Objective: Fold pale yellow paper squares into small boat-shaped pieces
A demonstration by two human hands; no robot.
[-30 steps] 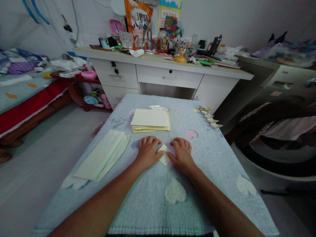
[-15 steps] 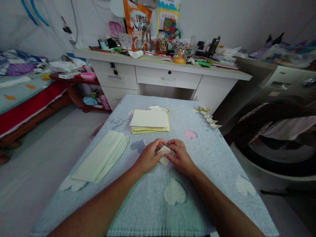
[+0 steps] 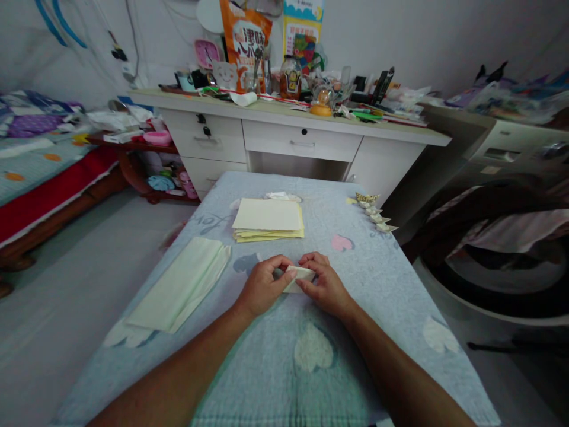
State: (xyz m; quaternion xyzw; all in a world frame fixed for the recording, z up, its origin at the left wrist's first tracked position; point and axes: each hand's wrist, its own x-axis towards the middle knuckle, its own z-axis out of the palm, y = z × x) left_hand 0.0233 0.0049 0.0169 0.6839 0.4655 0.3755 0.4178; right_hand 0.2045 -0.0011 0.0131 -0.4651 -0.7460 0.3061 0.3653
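A small piece of folded cream paper (image 3: 299, 283) is held between my two hands, low over the cloth-covered table. My left hand (image 3: 268, 283) grips its left side, thumb on the near face and fingers behind. On the right side my right hand (image 3: 326, 283) pinches it the same way, fingers curled over the far edge. Parts of the paper are hidden by the fingers. Just beyond my hands lies a stack of cream and yellow paper sheets (image 3: 267, 214). To the left rests a long folded pale-green sheet (image 3: 180, 284).
Several small folded paper shapes (image 3: 376, 213) stand in a row at the table's far right edge. The tablecloth (image 3: 249, 379) is blue-grey with heart prints. Behind is a cluttered white desk (image 3: 302, 139); a washing machine (image 3: 502, 157) stands right, a bed (image 3: 57, 160) left.
The paper showed a diamond-like front with a point toward me; now it shows a flatter shape with a straight lower edge. Both hands keep hold in nearly the same place.
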